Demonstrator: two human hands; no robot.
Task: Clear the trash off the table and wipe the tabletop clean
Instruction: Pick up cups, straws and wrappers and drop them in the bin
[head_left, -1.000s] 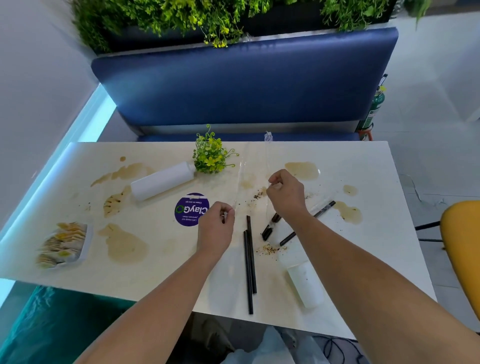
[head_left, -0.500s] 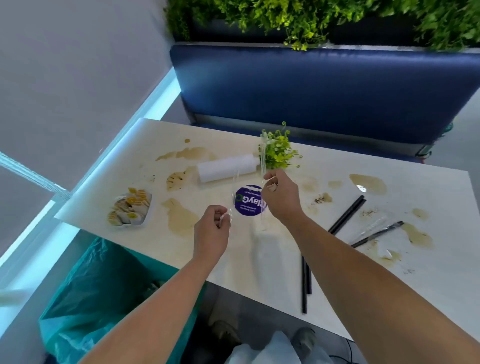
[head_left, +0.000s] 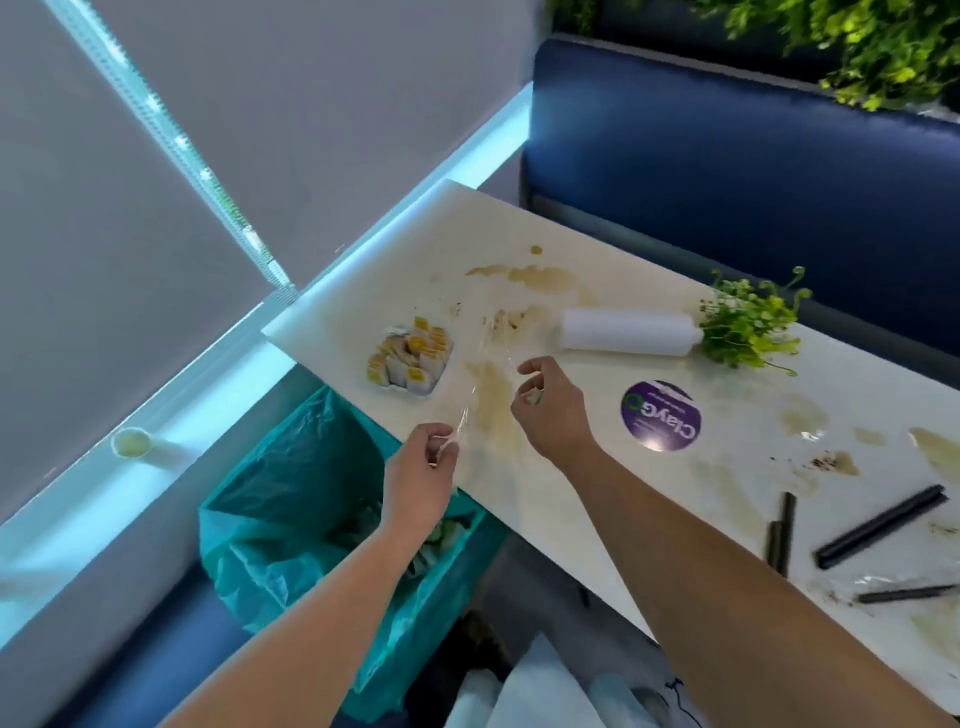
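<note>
Out at the far end of my feed, a white tabletop (head_left: 415, 260) blotched with brown spills runs along a blue bench (head_left: 727, 182), and a teal bin bag (head_left: 280, 499) gapes below its near-left edge. My left hand (head_left: 418, 480) pinches a clear wrapper (head_left: 467, 410) over that edge, above the bag. My right hand (head_left: 553, 410) hovers just beside it with its fingers curled, and I cannot tell whether it grips the film; black straws (head_left: 878, 525) lie far right.

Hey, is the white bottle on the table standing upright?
No, the white bottle lies on its side on the table, beside the small green plant.
</note>
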